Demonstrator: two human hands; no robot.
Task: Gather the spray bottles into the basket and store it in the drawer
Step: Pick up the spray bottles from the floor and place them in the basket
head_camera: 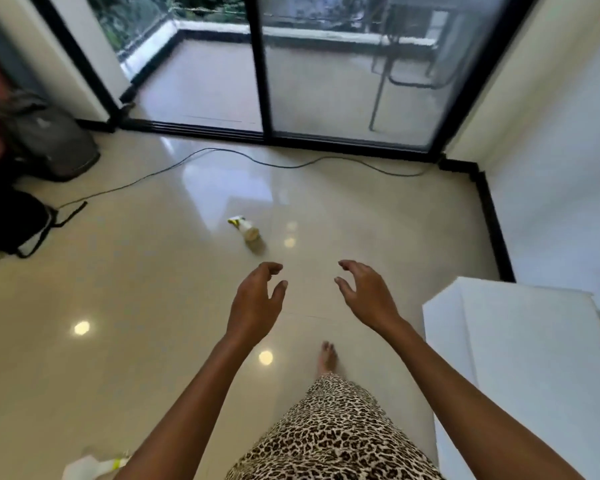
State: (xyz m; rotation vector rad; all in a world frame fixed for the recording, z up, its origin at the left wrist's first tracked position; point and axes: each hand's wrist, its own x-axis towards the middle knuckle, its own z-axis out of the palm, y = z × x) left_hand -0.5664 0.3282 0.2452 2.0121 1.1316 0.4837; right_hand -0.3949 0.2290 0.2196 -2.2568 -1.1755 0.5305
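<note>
A second bottle (97, 466) lies at the bottom edge, well behind and left of both hands. The left hand (257, 303) hovers empty, fingers (274, 268) curled and apart. A spray bottle (246, 229) lies on its side on the floor (136, 289), beyond those fingertips, untouched. The right hand (366, 294) hovers empty too, fingers spread.

A pale spray bottle (247, 230) with yellow trigger lies on its side on the glossy floor (136, 289).
</note>
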